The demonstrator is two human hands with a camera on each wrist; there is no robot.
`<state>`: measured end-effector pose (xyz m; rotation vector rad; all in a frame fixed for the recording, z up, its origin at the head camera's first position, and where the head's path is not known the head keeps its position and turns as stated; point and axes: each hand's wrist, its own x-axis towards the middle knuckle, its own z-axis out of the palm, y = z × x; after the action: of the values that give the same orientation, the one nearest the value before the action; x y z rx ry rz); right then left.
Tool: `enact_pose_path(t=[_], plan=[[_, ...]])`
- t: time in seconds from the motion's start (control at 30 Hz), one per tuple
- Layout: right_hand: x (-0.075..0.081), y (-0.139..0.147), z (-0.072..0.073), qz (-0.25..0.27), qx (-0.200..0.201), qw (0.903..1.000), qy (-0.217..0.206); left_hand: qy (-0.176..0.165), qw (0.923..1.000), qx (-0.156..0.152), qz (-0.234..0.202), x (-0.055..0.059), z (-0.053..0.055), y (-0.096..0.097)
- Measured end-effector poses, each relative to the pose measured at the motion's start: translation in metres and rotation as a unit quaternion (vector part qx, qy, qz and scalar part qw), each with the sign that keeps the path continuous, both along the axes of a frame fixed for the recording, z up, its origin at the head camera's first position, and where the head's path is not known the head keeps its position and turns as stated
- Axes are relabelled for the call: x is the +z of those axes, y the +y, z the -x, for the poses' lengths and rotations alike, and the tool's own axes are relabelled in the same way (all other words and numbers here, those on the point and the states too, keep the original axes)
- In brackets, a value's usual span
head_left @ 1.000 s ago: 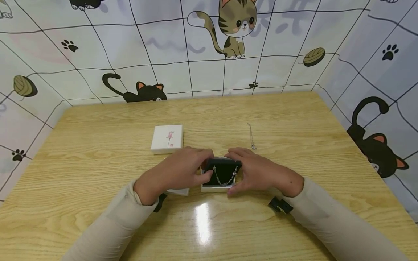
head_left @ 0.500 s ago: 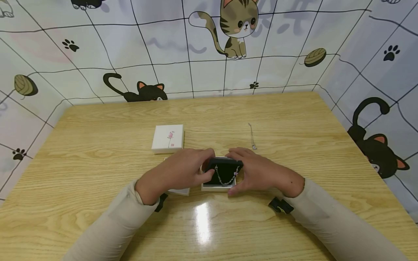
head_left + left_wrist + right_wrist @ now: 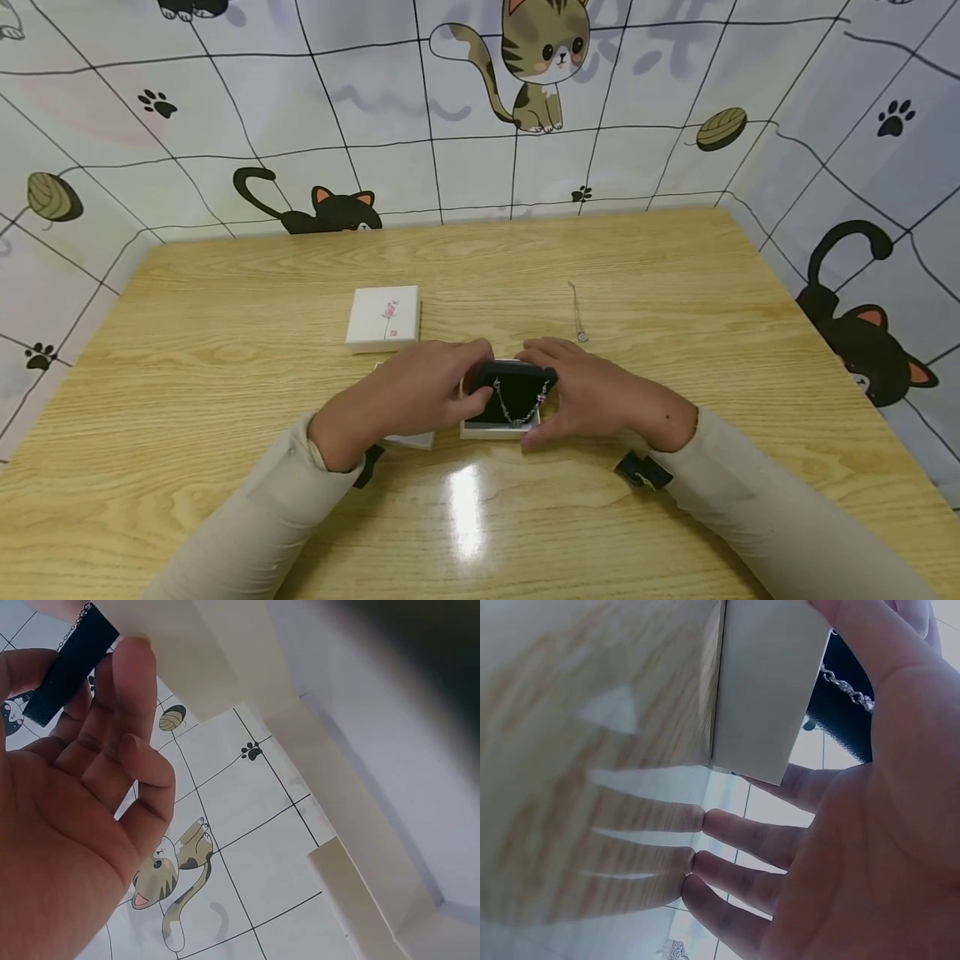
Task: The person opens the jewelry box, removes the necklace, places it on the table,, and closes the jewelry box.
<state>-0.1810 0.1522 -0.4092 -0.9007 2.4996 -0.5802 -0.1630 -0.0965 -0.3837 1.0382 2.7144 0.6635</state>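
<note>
Narrowly pinched between the thumb and fingers of the left hand (image 3: pixel 423 387), a black pad (image 3: pixel 517 393) strung with a silver bracelet (image 3: pixel 537 407) is held tilted at the mouth of a white box (image 3: pixel 498 432). The box is clasped by the right hand (image 3: pixel 600 396), whose other fingertips (image 3: pixel 712 820) are rested on the table (image 3: pixel 240 317). Beyond, a necklace (image 3: pixel 577 315) is laid out.

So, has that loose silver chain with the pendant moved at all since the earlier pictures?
No: in the head view, the silver chain lies at the same spot relative to the wooden table's far edge.
</note>
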Motion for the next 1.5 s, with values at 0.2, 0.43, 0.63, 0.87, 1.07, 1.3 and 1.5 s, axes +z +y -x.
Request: enact_pose_path(t=[0.2,0.43,0.63,0.87,1.07,1.3,1.5], plan=[[0.0006,0.0007,-0.0005,-0.003,-0.002,1.0,-0.001,0.004,1.0,-0.004,-0.002,0.0004,0.0002,0.0012],[0.0004,0.0011,-0.0003,-0.002,0.0,1.0,0.001,0.0,1.0,-0.001,-0.008,0.0007,0.0002,0.0019],[-0.0009,0.0011,-0.0001,0.001,0.004,1.0,0.006,0.006,0.9998,-0.006,-0.02,0.0007,0.0006,0.0021],[-0.0016,0.0008,-0.0007,0.008,0.01,0.9998,0.017,0.022,0.999,-0.009,-0.039,0.0041,0.0018,0.001],[-0.0027,-0.0009,-0.0008,0.01,0.005,0.9999,0.013,0.034,0.9987,-0.005,-0.038,0.0035,0.0021,-0.001],[-0.0005,0.0002,0.0006,-0.006,0.008,0.9999,-0.007,0.058,0.9968,0.016,-0.053,0.005,0.0015,-0.0035],[0.0067,0.0015,0.0069,0.046,-0.018,0.9979,-0.042,0.104,0.9916,0.042,-0.065,0.0047,0.0024,-0.0019]])
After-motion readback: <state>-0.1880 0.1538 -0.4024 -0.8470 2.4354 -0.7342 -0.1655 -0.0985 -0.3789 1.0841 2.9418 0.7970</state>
